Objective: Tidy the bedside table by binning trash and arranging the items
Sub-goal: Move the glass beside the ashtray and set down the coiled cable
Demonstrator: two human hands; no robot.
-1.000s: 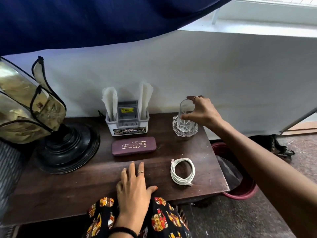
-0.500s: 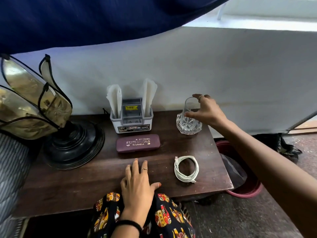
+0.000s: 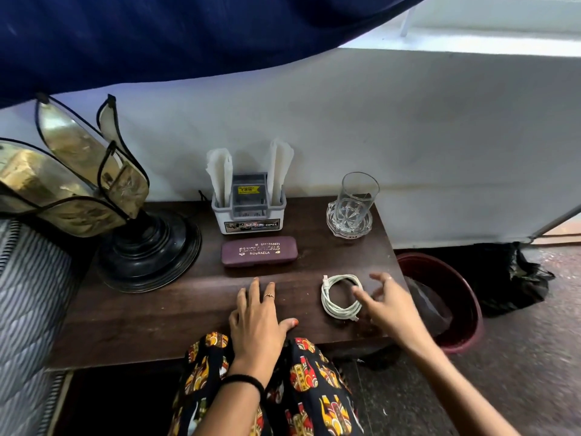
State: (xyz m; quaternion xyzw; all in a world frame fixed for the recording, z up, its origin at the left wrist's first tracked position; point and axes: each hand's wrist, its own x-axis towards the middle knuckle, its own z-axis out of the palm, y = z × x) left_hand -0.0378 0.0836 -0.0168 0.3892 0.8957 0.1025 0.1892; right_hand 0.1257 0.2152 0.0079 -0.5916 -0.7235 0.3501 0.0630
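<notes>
Head view: right hand (image 3: 385, 305) spread, holding nothing, fingertips just at coiled cable (image 3: 342, 295) near table (image 3: 157, 316) front right corner; left hand (image 3: 257, 316) flat.

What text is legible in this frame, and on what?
"PRINCE OPTICALS" and "ROURKELA": maroon spectacle case, gold lettering.
"M" followed by a phone number above that on the case: digits too blurred to read reliably.
"OPEL": label on the front of the white napkin holder; the logos beside it are unreadable.
Yellow price sticker on the holder's grey insert: a rupee sign shows, the figures are too small.
</notes>
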